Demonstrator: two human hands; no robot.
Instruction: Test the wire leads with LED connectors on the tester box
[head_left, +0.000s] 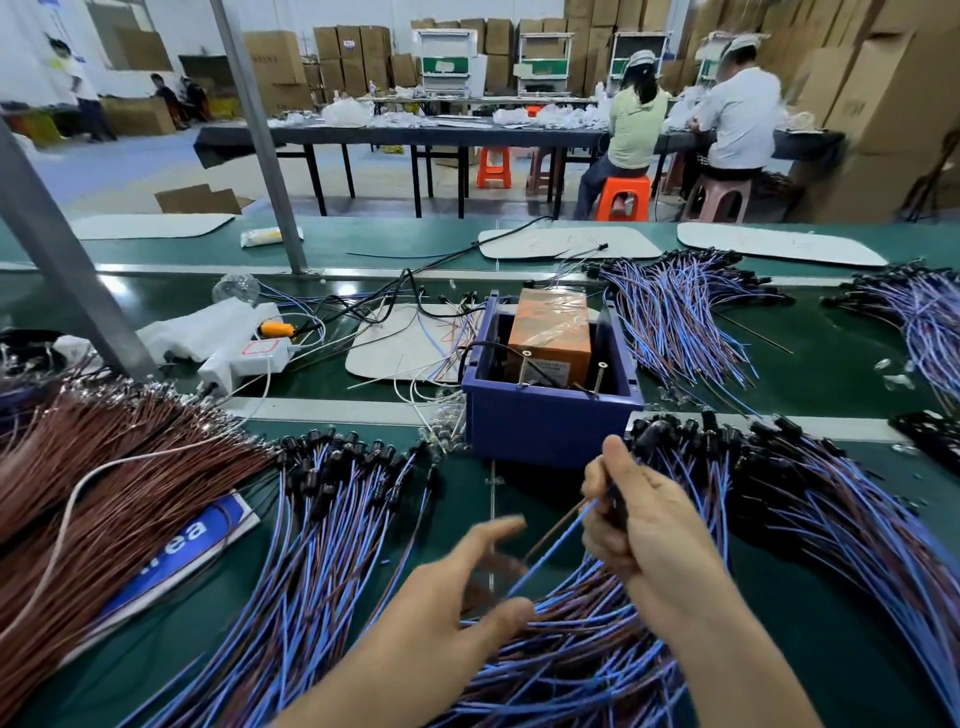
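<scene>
The tester box (545, 421) is a blue plastic bin holding an orange block, with two upright screws at its near rim. My right hand (644, 514) grips one blue-and-brown wire lead (550, 545) by its black LED connector, just in front of the box. My left hand (467, 587) is blurred, with its fingers spread loosely around the lead's free ends; whether it pinches them I cannot tell. Piles of blue-and-brown leads with black connectors lie on the green table at left of centre (332, 519) and at right (810, 509).
A heap of bare brown wires (104, 483) covers the near left. A white power strip (244, 358) and loose cables lie behind it. More lead bundles (680, 312) sit beyond the box. Grey metal posts (52, 249) rise at left. People sit at a far table.
</scene>
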